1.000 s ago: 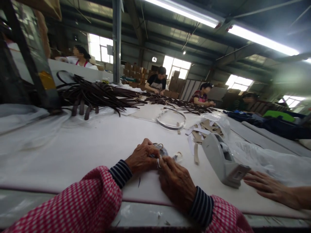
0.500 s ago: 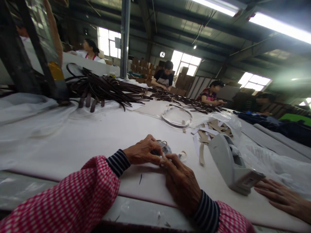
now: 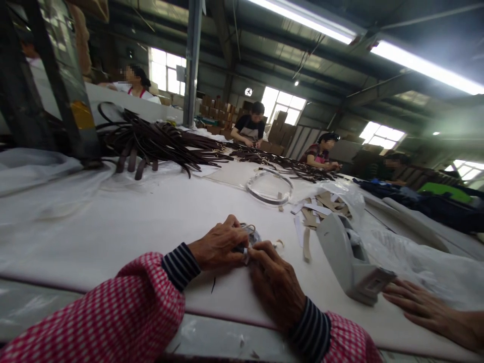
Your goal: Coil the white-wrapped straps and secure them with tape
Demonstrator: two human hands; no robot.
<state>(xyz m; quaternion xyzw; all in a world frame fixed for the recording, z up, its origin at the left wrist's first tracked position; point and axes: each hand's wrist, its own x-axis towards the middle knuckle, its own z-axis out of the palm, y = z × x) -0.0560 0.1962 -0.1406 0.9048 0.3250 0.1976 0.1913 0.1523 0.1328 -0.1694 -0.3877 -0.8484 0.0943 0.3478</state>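
Observation:
On the white-covered table, a small grey bundle in clear plastic [image 3: 252,232] with a beige loop shows behind my fingers. My left hand [image 3: 219,244] is closed over its near left side, fingers bent down onto it. My right hand [image 3: 278,280] comes in from the right, thumb and fingers pinched together at the bundle's near edge. A tiny white piece [image 3: 246,253] shows between the fingertips of both hands; its kind is unclear. Just beyond my right hand lies a small curled pale strip [image 3: 279,244]. Most of the bundle is hidden by my hands.
A grey tape dispenser [image 3: 351,267] stands on the right, beside another person's hand [image 3: 431,307]. Behind it are beige and white strips [image 3: 321,206] and clear plastic. Further back lie a coiled belt [image 3: 269,200] and dark straps [image 3: 159,138]. A metal post [image 3: 85,121] stands left.
The view has turned slightly, so the scene sits a little further left. Both hands stay at the bundle; a white piece now shows more clearly between the fingertips.

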